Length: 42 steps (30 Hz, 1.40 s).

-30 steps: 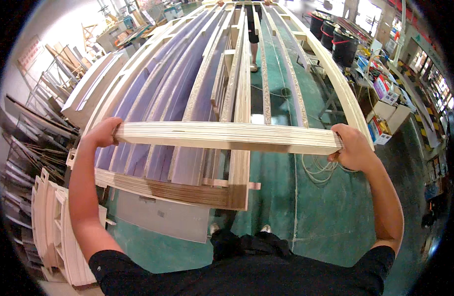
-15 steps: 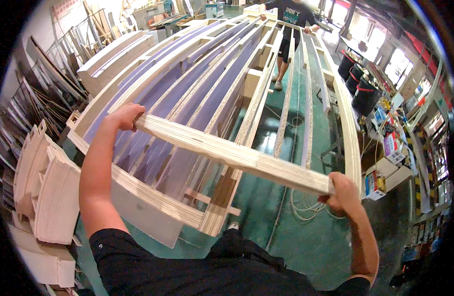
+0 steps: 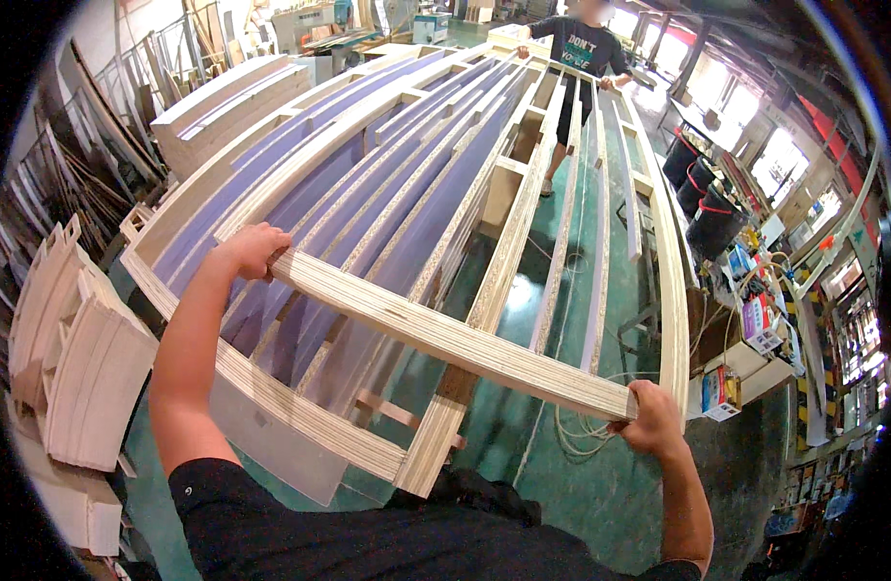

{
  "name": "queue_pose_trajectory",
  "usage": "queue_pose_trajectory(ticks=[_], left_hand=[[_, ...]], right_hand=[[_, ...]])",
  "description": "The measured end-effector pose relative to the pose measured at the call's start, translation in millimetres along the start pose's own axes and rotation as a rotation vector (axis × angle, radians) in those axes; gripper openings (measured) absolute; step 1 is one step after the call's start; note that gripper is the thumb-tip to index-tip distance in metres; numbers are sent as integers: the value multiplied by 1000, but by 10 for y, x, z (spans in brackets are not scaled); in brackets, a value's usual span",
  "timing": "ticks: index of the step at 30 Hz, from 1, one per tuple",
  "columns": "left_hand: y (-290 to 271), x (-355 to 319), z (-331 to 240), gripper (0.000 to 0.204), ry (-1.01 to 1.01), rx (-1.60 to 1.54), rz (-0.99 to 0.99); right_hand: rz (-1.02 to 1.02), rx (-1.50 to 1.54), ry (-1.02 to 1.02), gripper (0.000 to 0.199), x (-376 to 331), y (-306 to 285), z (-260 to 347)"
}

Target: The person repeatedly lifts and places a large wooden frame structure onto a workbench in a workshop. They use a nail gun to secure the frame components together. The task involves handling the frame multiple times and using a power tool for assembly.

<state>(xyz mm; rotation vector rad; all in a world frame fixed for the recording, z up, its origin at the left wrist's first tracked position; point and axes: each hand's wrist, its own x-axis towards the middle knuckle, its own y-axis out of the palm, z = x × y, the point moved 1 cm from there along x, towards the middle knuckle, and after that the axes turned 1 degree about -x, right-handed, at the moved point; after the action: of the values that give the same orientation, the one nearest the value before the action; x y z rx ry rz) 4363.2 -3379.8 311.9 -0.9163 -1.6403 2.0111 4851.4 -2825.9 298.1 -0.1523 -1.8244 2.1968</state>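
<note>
A large plywood frame with several long slats has a layered end beam [image 3: 455, 339] that crosses in front of me. My left hand [image 3: 254, 252] is wrapped round the beam's left end, fingers curled over the edge. At the right end, my right hand [image 3: 650, 418] grips the corner where the beam meets the long side rail [image 3: 671, 320]. Under and left of this raised frame lies a second wooden frame [image 3: 300, 412] with purple-tinted panels between its ribs. Far off, a co-worker in a dark printed shirt [image 3: 581, 53] has both hands at the opposite end.
Curved wooden pieces [image 3: 97, 378] are stacked at the left, before leaning boards and strips. Black bins with red rims [image 3: 713, 228] and a cluttered bench [image 3: 755, 329] line the right side. A coiled hose [image 3: 579, 436] lies on the green floor.
The end beam and both my hands sit slightly lower in the picture, with the right end shifted left. The co-worker also appears lower, showing more of the upper body. My grip stays the same.
</note>
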Motion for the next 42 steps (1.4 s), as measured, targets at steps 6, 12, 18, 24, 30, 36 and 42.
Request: queue_pose_trajectory(ticks=[6, 12, 18, 24, 30, 36, 42], left_hand=[[21, -21, -59, 66, -11, -8, 2], [-24, -72, -111, 63, -24, -3, -4], [42, -60, -38, 65, -31, 2, -22], [35, -77, -87, 64, -63, 26, -21], [-43, -95, -110, 61, -82, 28, 3], [-75, -157, -60, 62, -126, 15, 15], [-293, -196, -23, 64, -126, 16, 1]], right_hand=[[-31, 5, -28, 65, 3, 34, -36], [-10, -4, -50, 68, -4, 55, -60], [51, -1, -13, 68, 17, -9, -25], [58, 17, -64, 68, 79, 3, -77], [27, 53, -129, 69, 77, 31, -148], [6, 70, -149, 70, 87, 48, -181], [14, 50, -174, 70, 96, -164, -120]])
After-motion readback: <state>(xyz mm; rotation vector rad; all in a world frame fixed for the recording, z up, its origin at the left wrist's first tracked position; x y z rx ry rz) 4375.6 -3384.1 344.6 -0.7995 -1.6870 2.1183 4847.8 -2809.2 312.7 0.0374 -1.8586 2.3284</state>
